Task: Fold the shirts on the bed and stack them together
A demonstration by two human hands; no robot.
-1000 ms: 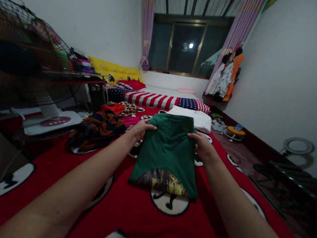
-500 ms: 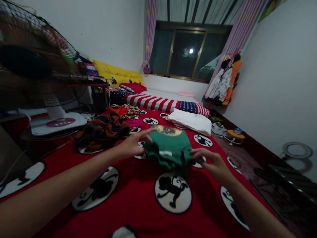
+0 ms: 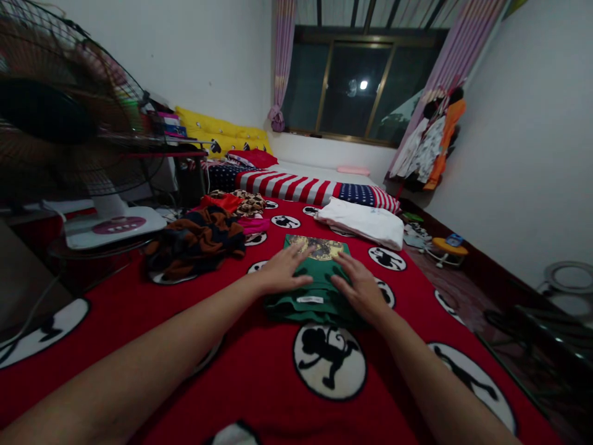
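Note:
A folded green shirt (image 3: 319, 278) with a yellow-brown print on top lies on the red bedspread (image 3: 259, 383) patterned with black-and-white circles. My left hand (image 3: 285, 272) rests flat on the shirt's left half, fingers stretched out. My right hand (image 3: 359, 287) lies flat on its right half, fingers spread. Neither hand grips anything.
A folded white garment (image 3: 364, 222) lies beyond the shirt to the right. A heap of dark, orange, leopard and pink clothes (image 3: 208, 232) sits to the left. A standing fan (image 3: 65, 142) is at the left edge. A striped flag blanket (image 3: 310, 188) covers the far bed.
The green shirt, held up a second ago, was folded over and laid down on the bedspread. Both hands let go of its edges and now press flat on it.

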